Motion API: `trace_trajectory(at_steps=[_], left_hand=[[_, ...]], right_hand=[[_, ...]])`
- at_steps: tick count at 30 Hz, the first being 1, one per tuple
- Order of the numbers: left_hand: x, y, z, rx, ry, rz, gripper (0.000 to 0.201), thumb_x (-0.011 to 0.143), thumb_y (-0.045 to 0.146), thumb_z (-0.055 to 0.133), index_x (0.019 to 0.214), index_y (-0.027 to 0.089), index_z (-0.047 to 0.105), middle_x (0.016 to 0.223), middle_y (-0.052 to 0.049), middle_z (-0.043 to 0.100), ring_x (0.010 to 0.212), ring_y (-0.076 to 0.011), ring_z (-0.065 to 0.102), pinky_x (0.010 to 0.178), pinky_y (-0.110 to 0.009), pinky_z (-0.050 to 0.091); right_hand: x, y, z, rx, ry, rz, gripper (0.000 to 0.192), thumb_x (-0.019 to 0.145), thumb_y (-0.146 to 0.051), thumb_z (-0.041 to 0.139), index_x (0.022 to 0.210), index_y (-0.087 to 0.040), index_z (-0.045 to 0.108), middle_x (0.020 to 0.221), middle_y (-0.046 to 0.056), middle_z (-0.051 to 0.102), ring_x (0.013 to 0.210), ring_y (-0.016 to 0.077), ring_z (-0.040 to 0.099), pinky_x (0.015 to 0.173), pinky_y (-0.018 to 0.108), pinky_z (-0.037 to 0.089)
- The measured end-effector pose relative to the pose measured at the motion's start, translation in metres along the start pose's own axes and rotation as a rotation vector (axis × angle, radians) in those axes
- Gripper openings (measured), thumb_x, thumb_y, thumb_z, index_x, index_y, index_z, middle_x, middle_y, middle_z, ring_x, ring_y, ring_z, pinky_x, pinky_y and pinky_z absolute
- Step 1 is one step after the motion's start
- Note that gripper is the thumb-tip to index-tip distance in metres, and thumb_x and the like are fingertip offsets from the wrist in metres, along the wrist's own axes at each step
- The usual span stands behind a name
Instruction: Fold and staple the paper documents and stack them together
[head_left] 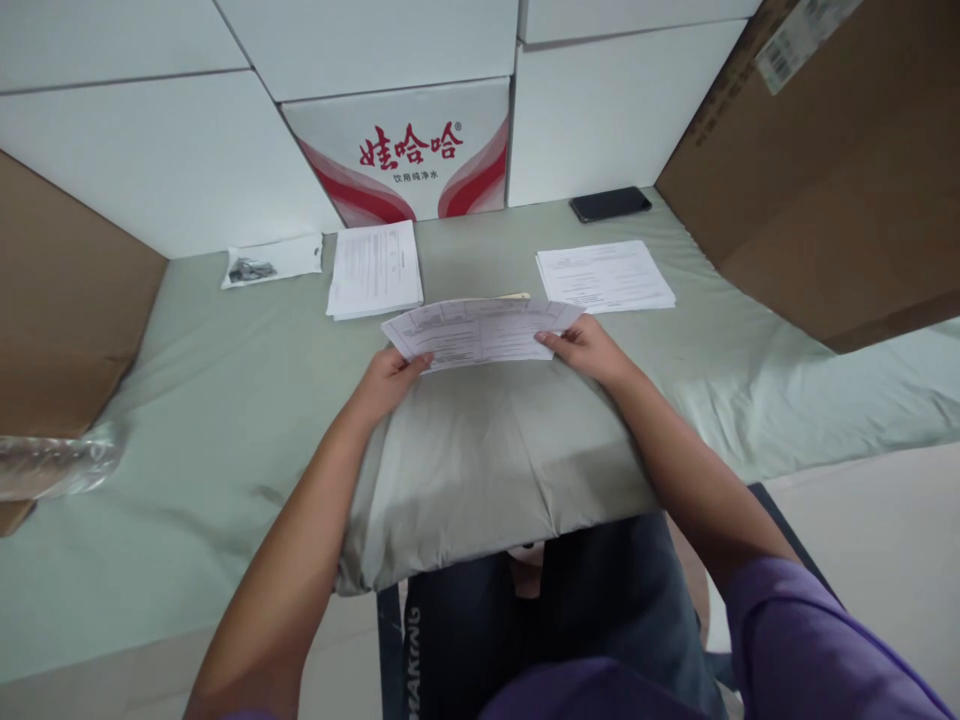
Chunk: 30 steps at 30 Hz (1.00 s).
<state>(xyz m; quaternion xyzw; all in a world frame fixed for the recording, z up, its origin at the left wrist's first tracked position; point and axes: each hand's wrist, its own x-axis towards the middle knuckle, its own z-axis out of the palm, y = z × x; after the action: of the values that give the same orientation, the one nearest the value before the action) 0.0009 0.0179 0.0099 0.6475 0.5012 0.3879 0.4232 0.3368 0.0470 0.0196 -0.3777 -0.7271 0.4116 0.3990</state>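
Observation:
Between my hands is a sheaf of printed paper sheets [480, 335], bowed and tilted above the cloth. My left hand [394, 378] grips its left end, thumb on top. At the right end, my right hand [585, 348] pinches the sheets the same way. A small yellowish edge [517, 296] shows behind the sheets; what it belongs to is hidden. Beyond my left hand lies one stack of printed papers [376, 268]. Another printed stack [606, 275] rests past my right hand.
A clear bag with small metallic pieces [253, 269] lies back left, a black phone [610, 204] back right. White boxes [405, 150] wall the rear of the green-grey cloth [225, 400]. Brown cartons [840, 180] flank both sides. A plastic bottle [67, 462] is at far left.

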Motion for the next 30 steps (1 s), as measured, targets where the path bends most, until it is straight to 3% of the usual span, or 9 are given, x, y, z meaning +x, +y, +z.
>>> trace_trajectory(at_steps=[10,12,15,17,20,26,30], left_hand=[[-0.003,0.014,-0.002,-0.123,0.023,-0.082,0.071,0.076,0.067,0.074,0.121,0.012,0.073,0.119,-0.017,0.076,0.119,-0.033,0.068,0.109,-0.05,0.05],[-0.005,0.016,-0.007,-0.145,-0.038,-0.125,0.067,0.077,0.063,0.075,0.12,0.012,0.073,0.116,-0.016,0.077,0.113,-0.0321,0.07,0.102,-0.048,0.055],[-0.008,0.02,-0.013,-0.166,-0.213,-0.251,0.059,0.077,0.059,0.076,0.115,0.013,0.076,0.106,-0.015,0.078,0.089,-0.0292,0.074,0.074,-0.041,0.063],[-0.011,0.025,-0.014,-0.159,-0.297,-0.312,0.054,0.077,0.057,0.077,0.109,0.014,0.077,0.098,-0.013,0.078,0.072,-0.0249,0.071,0.054,-0.034,0.059],[-0.015,0.034,-0.011,-0.138,-0.367,-0.345,0.046,0.078,0.053,0.076,0.105,0.015,0.078,0.09,-0.01,0.077,0.06,-0.0191,0.064,0.041,-0.028,0.049],[-0.019,0.044,-0.01,-0.123,-0.485,-0.413,0.042,0.081,0.049,0.076,0.106,0.016,0.076,0.092,-0.009,0.077,0.06,-0.0162,0.062,0.039,-0.024,0.044],[-0.018,0.041,-0.008,-0.161,-0.394,-0.436,0.049,0.087,0.054,0.069,0.12,0.018,0.072,0.089,-0.007,0.076,0.065,-0.0177,0.066,0.048,-0.025,0.051]], right_hand=[[-0.003,-0.024,-0.002,0.221,0.034,0.128,0.035,0.087,-0.051,0.073,0.105,-0.022,0.08,0.096,0.006,0.077,0.092,0.0241,0.072,0.09,0.04,0.055],[-0.003,-0.031,-0.004,0.243,0.08,0.133,0.034,0.087,-0.05,0.072,0.105,-0.022,0.08,0.095,0.005,0.077,0.093,0.0237,0.072,0.091,0.04,0.054],[-0.003,-0.035,-0.009,0.255,0.107,0.187,0.034,0.086,-0.05,0.073,0.105,-0.023,0.08,0.097,0.005,0.077,0.093,0.0229,0.071,0.09,0.038,0.053],[-0.003,-0.037,-0.013,0.252,0.057,0.247,0.034,0.085,-0.049,0.074,0.105,-0.022,0.08,0.098,0.005,0.077,0.091,0.0223,0.071,0.087,0.037,0.053],[-0.003,-0.038,-0.016,0.251,-0.069,0.335,0.032,0.085,-0.047,0.073,0.102,-0.021,0.08,0.093,0.005,0.077,0.085,0.0207,0.07,0.081,0.035,0.052],[-0.002,-0.042,-0.02,0.144,-0.362,0.476,0.023,0.081,-0.039,0.075,0.089,-0.018,0.079,0.082,0.004,0.075,0.073,0.0166,0.066,0.067,0.028,0.048],[-0.001,-0.045,-0.019,0.113,-0.42,0.496,0.02,0.08,-0.035,0.074,0.089,-0.018,0.079,0.081,0.003,0.075,0.072,0.0156,0.066,0.065,0.026,0.048]])
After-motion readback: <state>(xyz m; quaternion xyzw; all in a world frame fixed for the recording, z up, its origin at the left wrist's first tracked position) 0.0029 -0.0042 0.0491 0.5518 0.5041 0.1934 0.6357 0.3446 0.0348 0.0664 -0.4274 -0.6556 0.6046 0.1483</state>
